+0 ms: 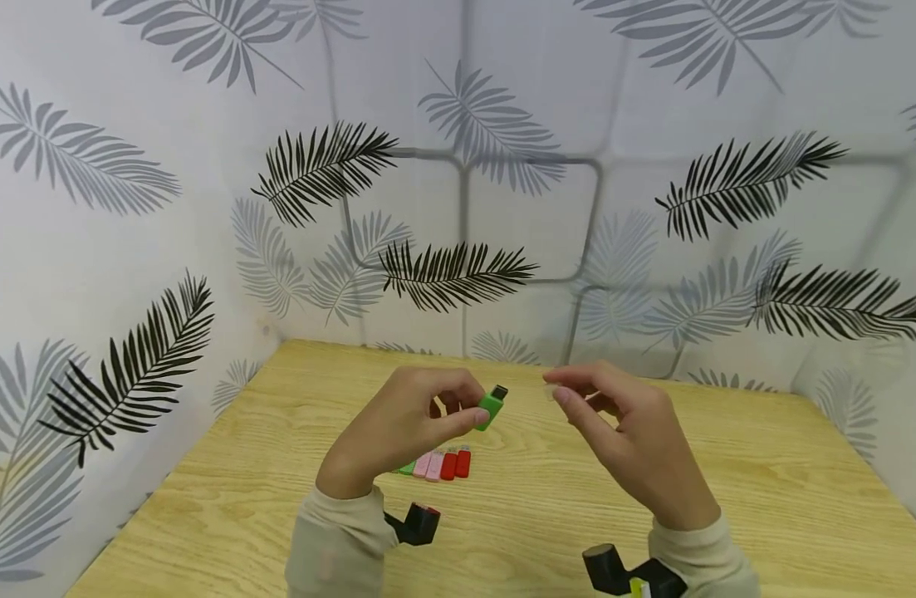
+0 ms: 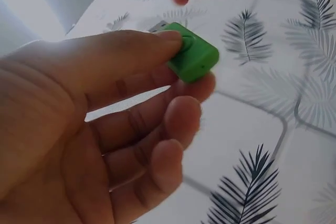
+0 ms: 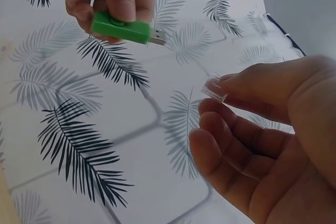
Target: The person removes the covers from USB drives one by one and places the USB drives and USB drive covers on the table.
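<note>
My left hand [image 1: 420,415] pinches a green USB flash drive [image 1: 491,407] between thumb and forefinger, its metal plug bare and pointing up and away. In the right wrist view the plug of that green USB flash drive [image 3: 122,29] points toward my right hand. Between the thumb and forefinger of my right hand [image 1: 629,432] is a small clear plastic cap [image 3: 214,89]. A gap separates the cap from the plug, and both hands are raised over the wooden table [image 1: 547,531].
A row of several USB sticks, pink [image 1: 434,467], red [image 1: 462,463] and green, lies on the table below my left hand, partly hidden by it. Leaf-patterned white cloth [image 1: 517,216] hangs behind and at the sides of the table.
</note>
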Demonstrator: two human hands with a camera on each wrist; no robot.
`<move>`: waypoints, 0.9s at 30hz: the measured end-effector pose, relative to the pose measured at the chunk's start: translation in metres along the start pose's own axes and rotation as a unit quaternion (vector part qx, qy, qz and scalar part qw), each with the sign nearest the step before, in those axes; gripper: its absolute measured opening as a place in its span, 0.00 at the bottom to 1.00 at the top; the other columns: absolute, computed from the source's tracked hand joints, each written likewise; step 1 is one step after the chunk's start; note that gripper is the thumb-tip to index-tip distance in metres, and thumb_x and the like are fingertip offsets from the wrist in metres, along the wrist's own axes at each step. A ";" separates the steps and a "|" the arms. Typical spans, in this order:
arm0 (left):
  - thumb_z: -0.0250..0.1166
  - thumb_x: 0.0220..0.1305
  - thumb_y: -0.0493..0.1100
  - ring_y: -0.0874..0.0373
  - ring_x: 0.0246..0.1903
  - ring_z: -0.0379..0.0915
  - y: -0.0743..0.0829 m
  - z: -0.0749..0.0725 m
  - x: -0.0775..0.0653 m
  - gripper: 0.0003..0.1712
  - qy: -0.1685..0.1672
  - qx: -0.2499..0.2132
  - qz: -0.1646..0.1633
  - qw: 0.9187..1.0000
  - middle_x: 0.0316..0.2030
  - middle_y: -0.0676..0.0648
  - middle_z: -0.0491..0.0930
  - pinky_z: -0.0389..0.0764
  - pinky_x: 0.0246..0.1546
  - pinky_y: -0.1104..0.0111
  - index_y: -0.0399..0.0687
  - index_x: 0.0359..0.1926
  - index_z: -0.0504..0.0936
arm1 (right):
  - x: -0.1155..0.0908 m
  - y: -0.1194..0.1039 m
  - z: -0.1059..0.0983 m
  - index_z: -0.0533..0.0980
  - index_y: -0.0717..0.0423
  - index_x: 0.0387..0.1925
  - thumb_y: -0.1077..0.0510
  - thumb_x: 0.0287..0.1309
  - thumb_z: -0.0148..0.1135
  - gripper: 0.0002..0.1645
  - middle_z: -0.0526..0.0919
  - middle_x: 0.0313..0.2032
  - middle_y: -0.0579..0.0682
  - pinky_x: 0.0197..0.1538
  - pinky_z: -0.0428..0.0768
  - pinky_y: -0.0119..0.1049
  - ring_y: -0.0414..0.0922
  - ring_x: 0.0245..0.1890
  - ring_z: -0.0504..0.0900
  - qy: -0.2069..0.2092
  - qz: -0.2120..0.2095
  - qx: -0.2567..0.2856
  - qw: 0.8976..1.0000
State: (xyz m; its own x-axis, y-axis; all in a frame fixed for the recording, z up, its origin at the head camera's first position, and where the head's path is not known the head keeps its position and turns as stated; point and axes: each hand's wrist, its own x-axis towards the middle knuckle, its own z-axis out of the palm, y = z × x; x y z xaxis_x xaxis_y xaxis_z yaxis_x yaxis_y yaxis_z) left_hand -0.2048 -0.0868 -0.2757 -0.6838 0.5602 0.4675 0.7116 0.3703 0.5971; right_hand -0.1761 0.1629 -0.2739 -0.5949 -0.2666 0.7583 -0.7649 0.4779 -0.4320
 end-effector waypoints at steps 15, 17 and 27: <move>0.67 0.62 0.41 0.58 0.26 0.76 -0.051 -0.008 -0.010 0.03 -0.029 0.007 -0.204 0.978 0.26 0.50 0.81 0.77 0.30 0.65 0.48 0.33 0.81 | -0.019 0.052 -0.040 0.79 0.58 0.45 0.55 0.66 0.60 0.11 0.83 0.35 0.50 0.33 0.79 0.24 0.36 0.28 0.80 -0.027 0.171 -0.078 0.982; 0.67 0.62 0.41 0.56 0.26 0.76 -0.057 -0.006 -0.010 0.03 -0.034 0.002 -0.226 0.974 0.27 0.49 0.81 0.76 0.29 0.65 0.48 0.33 0.80 | -0.024 0.061 -0.047 0.78 0.59 0.44 0.54 0.65 0.60 0.12 0.83 0.35 0.51 0.33 0.79 0.25 0.37 0.29 0.81 -0.034 0.195 -0.087 0.976; 0.68 0.60 0.41 0.57 0.23 0.73 -0.077 -0.009 -0.023 0.06 -0.038 0.103 -0.314 0.943 0.24 0.50 0.80 0.71 0.23 0.66 0.48 0.28 0.80 | -0.047 0.102 -0.069 0.77 0.60 0.43 0.50 0.67 0.58 0.16 0.81 0.34 0.51 0.35 0.79 0.36 0.44 0.33 0.79 -0.163 0.327 -0.070 0.928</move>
State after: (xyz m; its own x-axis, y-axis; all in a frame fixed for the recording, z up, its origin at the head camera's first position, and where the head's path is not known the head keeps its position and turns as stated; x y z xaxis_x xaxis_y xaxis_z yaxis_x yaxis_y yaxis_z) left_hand -0.2453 -0.1348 -0.3264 -0.9728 0.2315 0.0113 0.1921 0.7780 0.5981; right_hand -0.2090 0.2824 -0.3203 -0.9814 -0.1093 0.1578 -0.1873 0.7253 -0.6625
